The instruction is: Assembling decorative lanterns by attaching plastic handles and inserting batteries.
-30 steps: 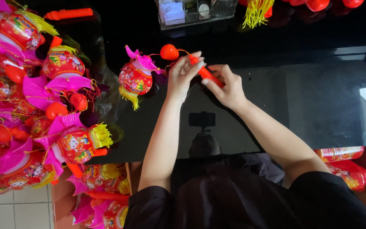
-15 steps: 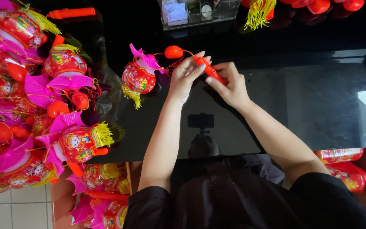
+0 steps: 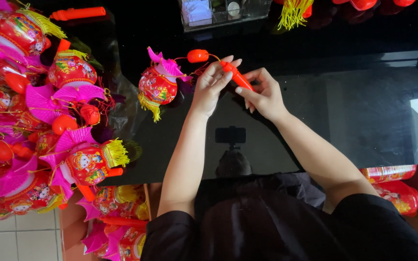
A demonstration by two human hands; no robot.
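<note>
The black glossy table [image 3: 344, 111] carries everything. Left of the fingers lies a heap of finished lanterns [image 3: 39, 121] in red and pink; beyond the fingers stands a clear plastic box [image 3: 223, 12]. Just left of the fingers rests one red lantern [image 3: 156, 87] with pink frills and a yellow tassel, its thin wire running to the orange handle [image 3: 237, 76]. The left hand [image 3: 211, 87] has its fingers [image 3: 224, 79] clamped on the handle's upper end; the right hand [image 3: 264, 94] pinches the lower end. Steady, even pressure from both hands, with the wire kept slack, should serve best.
</note>
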